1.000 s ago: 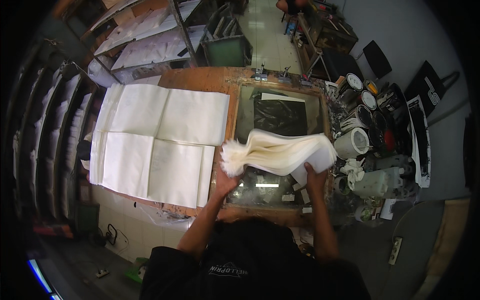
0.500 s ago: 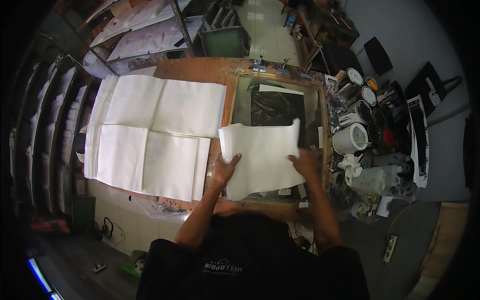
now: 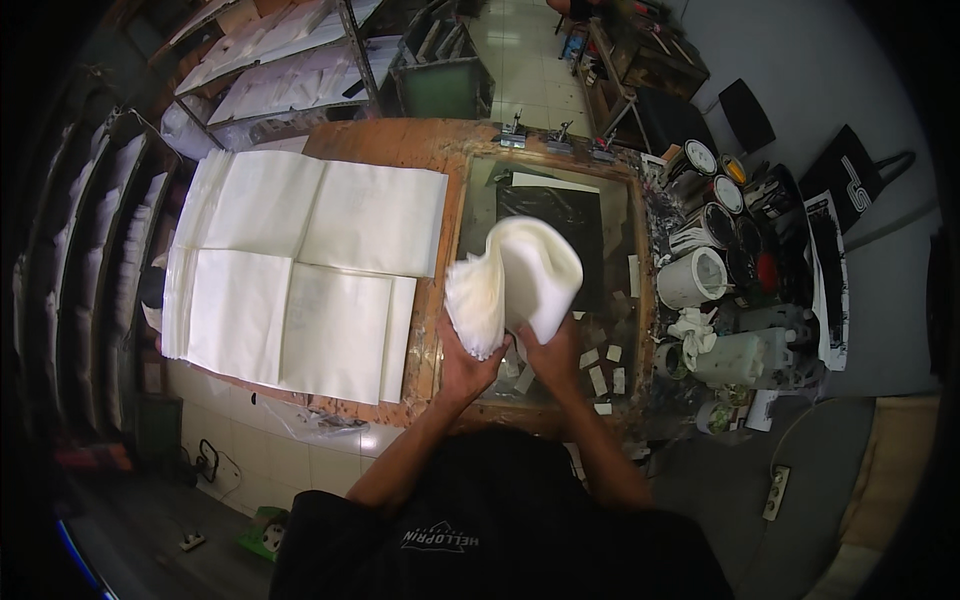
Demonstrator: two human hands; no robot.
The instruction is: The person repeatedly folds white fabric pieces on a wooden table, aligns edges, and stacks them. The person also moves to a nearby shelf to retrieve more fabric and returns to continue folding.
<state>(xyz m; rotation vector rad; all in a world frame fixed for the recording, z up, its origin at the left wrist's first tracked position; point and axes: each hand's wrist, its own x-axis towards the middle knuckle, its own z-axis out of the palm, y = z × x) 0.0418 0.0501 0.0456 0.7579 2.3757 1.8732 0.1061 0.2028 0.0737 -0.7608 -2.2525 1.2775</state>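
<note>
Both my hands grip a thick stack of white sheets (image 3: 541,275), bent into a curve with its upper part arching over. My left hand (image 3: 473,368) is closed around the left edges, which fan out in many layers. On the other side my right hand (image 3: 548,355) pinches the near right part. The stack is held above a framed screen (image 3: 618,290) with a dark panel (image 3: 565,212) in its middle. To the left, more flat white sheets (image 3: 240,310) lie in overlapping piles on the wooden table (image 3: 430,345). Whether the sheets are paper or thin fabric I cannot tell.
Metal hinge clamps (image 3: 513,132) stand along the frame's far edge. Paint tins, a white bucket (image 3: 692,277) and a translucent jug (image 3: 745,357) crowd the right side. Shelves (image 3: 110,260) with white sheets rise at the left. Small pale tape pieces (image 3: 598,380) dot the screen's near right.
The stack was spread nearly flat between my hands. It is now bent into a curve, and my right hand has moved left, close to my left hand.
</note>
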